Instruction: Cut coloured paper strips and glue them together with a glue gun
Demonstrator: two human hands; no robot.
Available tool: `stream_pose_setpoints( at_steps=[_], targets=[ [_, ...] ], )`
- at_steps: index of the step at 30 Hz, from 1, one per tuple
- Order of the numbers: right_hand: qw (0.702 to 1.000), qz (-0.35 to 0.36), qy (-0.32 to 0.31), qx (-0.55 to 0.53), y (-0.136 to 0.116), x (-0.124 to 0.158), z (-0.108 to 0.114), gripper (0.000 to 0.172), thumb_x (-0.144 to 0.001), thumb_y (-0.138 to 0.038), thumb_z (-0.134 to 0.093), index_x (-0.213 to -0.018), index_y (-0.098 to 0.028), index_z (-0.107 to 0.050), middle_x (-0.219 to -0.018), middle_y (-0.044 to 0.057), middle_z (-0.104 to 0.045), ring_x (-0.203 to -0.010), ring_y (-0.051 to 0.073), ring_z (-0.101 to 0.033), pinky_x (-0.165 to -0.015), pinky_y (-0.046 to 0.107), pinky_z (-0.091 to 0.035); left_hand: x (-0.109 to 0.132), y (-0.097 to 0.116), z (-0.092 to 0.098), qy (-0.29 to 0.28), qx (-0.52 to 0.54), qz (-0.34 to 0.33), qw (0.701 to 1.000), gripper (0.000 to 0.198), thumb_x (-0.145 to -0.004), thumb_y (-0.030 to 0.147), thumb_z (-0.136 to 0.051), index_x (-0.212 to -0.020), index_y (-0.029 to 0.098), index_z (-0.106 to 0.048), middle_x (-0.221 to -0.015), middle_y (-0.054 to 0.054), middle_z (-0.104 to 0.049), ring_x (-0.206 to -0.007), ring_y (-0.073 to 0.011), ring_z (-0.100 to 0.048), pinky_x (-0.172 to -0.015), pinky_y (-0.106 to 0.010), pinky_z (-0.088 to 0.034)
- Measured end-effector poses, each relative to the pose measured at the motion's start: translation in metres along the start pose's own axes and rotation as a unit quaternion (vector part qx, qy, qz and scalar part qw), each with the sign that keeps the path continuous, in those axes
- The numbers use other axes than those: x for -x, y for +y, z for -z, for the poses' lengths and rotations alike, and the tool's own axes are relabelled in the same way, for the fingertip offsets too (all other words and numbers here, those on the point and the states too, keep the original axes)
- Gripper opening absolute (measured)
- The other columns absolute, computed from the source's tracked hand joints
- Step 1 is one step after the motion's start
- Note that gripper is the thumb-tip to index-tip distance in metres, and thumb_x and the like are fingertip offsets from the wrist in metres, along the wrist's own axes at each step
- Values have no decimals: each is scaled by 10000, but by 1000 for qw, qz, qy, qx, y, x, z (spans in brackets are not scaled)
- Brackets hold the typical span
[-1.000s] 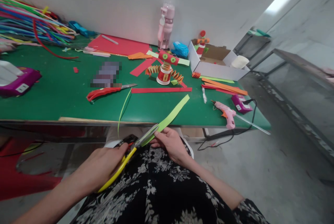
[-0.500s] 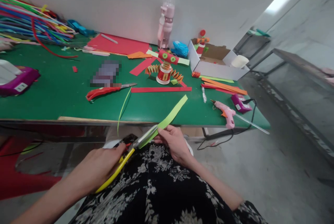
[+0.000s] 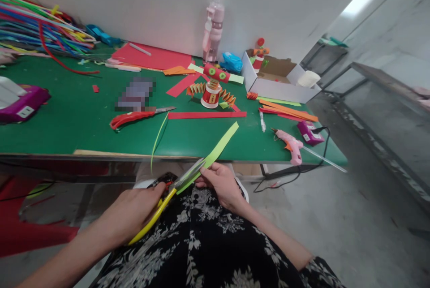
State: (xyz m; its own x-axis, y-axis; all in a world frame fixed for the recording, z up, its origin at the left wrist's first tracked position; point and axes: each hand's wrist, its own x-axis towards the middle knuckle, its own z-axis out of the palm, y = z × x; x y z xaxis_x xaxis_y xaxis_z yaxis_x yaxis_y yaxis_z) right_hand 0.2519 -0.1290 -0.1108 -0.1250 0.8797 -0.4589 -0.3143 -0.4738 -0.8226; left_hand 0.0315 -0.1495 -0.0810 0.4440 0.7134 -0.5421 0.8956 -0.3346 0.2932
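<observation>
My left hand (image 3: 143, 207) grips a pair of scissors (image 3: 152, 223) with yellow handles, the blades pointing up and to the right. Those blades lie along a light green paper strip (image 3: 221, 144), over my lap at the table's front edge. My right hand (image 3: 220, 185) pinches the strip between thumb and fingers, close to the blade tips. Beyond the hands, a red paper strip (image 3: 207, 115) lies flat on the green table (image 3: 110, 138). Behind it stands a paper-cup figure (image 3: 210, 95) with folded orange arms and a red roll head with green eyes.
Red-handled scissors (image 3: 131, 119) and a thin green strip (image 3: 157, 140) lie at the left. A pink glue gun (image 3: 290, 144) with its cord rests at the right, near a white box (image 3: 282, 86). A pink bottle (image 3: 213, 32) stands at the back.
The yellow-handled scissors and my left hand have shifted slightly up and right. The blades look closer together, and the green strip's far end has moved slightly left.
</observation>
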Motion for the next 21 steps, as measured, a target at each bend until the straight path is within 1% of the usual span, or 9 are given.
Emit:
stream_pose_setpoints(
  at_steps=[3,6,10,14,17,19,21],
  targets=[
    [1000,-4,-2,-4,0,0,0,394,-577,-460,-868,-758,-154,-699,-660,3,-696,-581,117,-641,-603,246,-548,0,-2,-4,18,-2,-1,1000,402,-876,295,-328,-1221,188,-505,-1013,-156,-738,-948,-391,-709,-752,-490,-508],
    [1000,-4,-5,-8,0,0,-1,393,-580,-462,-869,-763,-157,-701,-666,6,-701,-585,119,-645,-610,250,-551,0,-3,-4,15,-3,3,1000,418,-865,289,-338,-1233,189,-509,-989,-145,-745,-932,-391,-714,-747,-487,-508],
    [1000,-10,-7,-13,-4,1,-1,386,-571,-455,-875,-757,-158,-712,-678,8,-713,-585,113,-647,-618,236,-555,-1,-4,-6,22,-7,2,1000,430,-879,288,-302,-1236,182,-517,-973,-148,-746,-901,-374,-722,-727,-463,-506],
    [999,13,12,-27,-11,1,2,359,-617,-446,-854,-770,-151,-718,-718,22,-733,-591,108,-654,-616,223,-557,0,-10,-12,27,-25,5,999,438,-881,294,-303,-1241,190,-530,-927,-140,-752,-863,-358,-726,-702,-440,-504],
    [999,27,22,-26,-12,1,4,370,-612,-432,-862,-785,-140,-715,-741,34,-742,-594,109,-662,-611,218,-556,3,-13,-13,26,-39,7,999,452,-893,295,-279,-1261,203,-524,-933,-143,-754,-857,-362,-728,-689,-442,-504],
    [999,27,17,-24,-10,0,4,386,-614,-437,-863,-801,-134,-715,-757,44,-747,-602,116,-670,-609,223,-558,5,-14,-13,31,-40,6,999,439,-900,300,-272,-1247,207,-525,-928,-145,-754,-842,-360,-729,-671,-434,-501],
    [999,25,10,-22,-8,-1,3,401,-618,-452,-860,-809,-132,-714,-758,49,-747,-610,124,-677,-606,230,-560,5,-13,-11,40,-37,9,998,406,-905,304,-271,-1193,214,-542,-905,-140,-754,-823,-350,-728,-658,-420,-497]
  ],
)
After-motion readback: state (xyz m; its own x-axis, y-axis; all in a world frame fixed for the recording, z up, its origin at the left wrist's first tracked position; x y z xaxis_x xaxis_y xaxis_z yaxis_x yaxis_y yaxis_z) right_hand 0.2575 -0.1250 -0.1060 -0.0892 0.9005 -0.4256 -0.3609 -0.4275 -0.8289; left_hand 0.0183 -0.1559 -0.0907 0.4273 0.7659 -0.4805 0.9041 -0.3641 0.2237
